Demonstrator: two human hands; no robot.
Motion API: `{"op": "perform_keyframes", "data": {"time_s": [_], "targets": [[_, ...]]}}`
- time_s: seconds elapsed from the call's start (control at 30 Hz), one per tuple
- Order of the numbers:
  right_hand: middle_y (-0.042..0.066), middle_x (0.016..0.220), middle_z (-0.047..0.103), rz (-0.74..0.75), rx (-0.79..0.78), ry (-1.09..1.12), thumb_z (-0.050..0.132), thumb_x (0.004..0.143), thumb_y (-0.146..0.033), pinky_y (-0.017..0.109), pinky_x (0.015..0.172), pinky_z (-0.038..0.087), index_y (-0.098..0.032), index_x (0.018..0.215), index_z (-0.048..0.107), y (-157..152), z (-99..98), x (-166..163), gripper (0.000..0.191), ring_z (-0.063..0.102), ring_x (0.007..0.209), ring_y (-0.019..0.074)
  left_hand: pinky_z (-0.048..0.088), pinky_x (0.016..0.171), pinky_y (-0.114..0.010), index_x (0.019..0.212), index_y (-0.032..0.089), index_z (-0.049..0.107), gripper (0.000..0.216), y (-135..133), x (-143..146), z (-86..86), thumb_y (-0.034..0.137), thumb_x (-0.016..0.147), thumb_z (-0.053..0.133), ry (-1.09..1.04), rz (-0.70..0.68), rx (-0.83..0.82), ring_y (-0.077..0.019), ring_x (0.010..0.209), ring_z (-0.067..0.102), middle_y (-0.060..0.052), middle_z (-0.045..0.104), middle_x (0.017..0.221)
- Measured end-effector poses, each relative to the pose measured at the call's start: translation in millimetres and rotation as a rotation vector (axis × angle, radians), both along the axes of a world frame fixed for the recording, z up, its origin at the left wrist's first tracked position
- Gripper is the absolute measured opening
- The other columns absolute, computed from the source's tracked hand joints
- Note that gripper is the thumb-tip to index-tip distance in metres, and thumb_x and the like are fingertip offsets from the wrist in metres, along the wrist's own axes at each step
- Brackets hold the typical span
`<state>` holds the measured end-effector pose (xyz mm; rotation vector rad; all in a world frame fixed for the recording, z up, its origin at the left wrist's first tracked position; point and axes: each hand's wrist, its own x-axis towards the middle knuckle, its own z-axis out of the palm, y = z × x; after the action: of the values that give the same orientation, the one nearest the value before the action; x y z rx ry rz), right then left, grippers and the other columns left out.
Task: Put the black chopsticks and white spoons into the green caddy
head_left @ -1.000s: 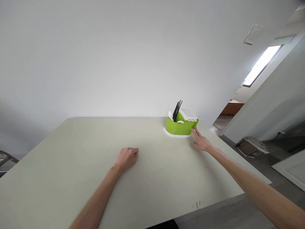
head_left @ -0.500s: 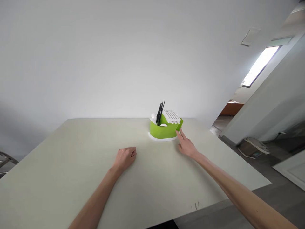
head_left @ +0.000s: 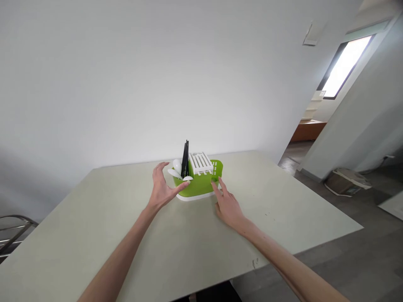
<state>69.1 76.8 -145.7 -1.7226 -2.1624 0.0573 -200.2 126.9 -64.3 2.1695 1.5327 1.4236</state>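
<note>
Desk (head_left: 283, 209) with wall (head_left: 189, 84) behind, bin (head_left: 342, 184) rightward; green caddy (head_left: 198, 185) on it, between my wide left fingers (head_left: 159, 169) and parted right fingers (head_left: 223, 186).

This is looking like a home; a green holder (head_left: 197, 186) is carrying spoons (head_left: 177, 165) and chopsticks (head_left: 185, 158) on a bench (head_left: 75, 218) standing against a wall (head_left: 176, 75); a window (head_left: 348, 65) is glowing beyond; a bin (head_left: 344, 183) is sitting on grey floor (head_left: 327, 235).

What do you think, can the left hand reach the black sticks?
Probably yes: the left hand is open by the holder, and the black sticks poke up above it, though white spoons sit between.
</note>
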Motion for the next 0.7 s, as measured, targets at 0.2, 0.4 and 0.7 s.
{"op": "perform_keyframes", "data": {"time_s": [0.2, 0.4, 0.7], "targets": [[0.011, 0.178, 0.006, 0.030, 0.034, 0.089, 0.046, 0.091, -0.003, 0.047, 0.105, 0.051, -0.033, 0.171, 0.012, -24.9, -1.3, -16.7, 0.091, 0.061, 0.128, 0.0288, 0.043, 0.115, -0.058, 0.155, 0.021, 0.038, 0.117, 20.7, 5.9, 27.6, 0.073, 0.062, 0.086, 0.227, -0.074, -0.120, -0.0427, 0.144, 0.046, -0.020, 0.047, 0.156], [0.010, 0.179, -0.001, 0.028, 0.054, 0.184, 0.047, 0.090, 0.000, 0.048, 0.105, 0.052, -0.039, 0.170, -0.004, -38.0, -5.4, -23.1, 0.102, 0.060, 0.129, 0.0287, 0.050, 0.108, -0.051, 0.136, 0.023, 0.059, 0.078, 7.6, 2.9, 33.9, 0.069, 0.076, 0.078, 0.328, -0.040, -0.045, -0.0355, 0.131, 0.059, -0.013, 0.061, 0.141], [0.010, 0.179, -0.004, 0.057, 0.151, 0.248, 0.051, 0.089, -0.001, 0.051, 0.105, 0.054, -0.038, 0.170, -0.006, -29.6, -23.9, -25.0, 0.106, 0.058, 0.131, 0.0316, 0.058, 0.084, -0.037, 0.108, 0.025, 0.072, 0.029, -19.0, 2.2, 34.2, 0.050, 0.094, 0.068, 0.364, -0.172, 0.098, -0.0210, 0.097, 0.069, -0.010, 0.059, 0.128]]}}
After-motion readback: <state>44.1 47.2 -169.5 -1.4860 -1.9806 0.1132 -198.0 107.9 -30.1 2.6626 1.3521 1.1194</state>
